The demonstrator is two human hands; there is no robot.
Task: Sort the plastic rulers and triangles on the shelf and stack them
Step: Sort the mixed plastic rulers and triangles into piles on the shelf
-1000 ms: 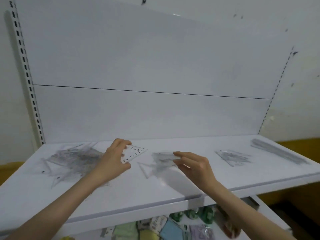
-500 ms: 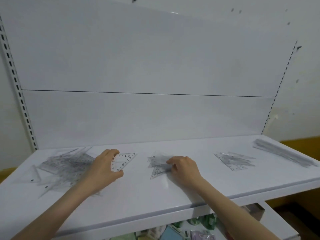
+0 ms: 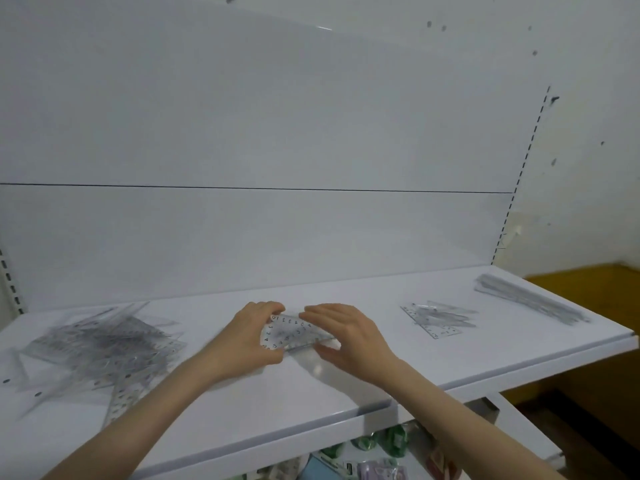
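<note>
Clear plastic triangle (image 3: 287, 332) lies mid-shelf (image 3: 311, 403), apparently on a small stack. Left hand (image 3: 247, 337) pinches its left side, fingers above, thumb below. Right hand (image 3: 349, 336) has fingers over the right corner; grip unclear. Step: squaring it onto that stack. Next likely needs release, then a reach to the unsorted pile (image 3: 100, 344) at left. Triangle stack (image 3: 438, 318) and rulers (image 3: 530, 303) lie to the right.

White shelf (image 3: 346, 393), jumbled clear ruler pile (image 3: 100, 344) left, small triangles (image 3: 294, 332) centre, triangle stack (image 3: 436, 318) right, ruler stack (image 3: 530, 303) far right.

Bare hands (image 3: 242, 336), seemingly bare forearms (image 3: 156, 393)
</note>
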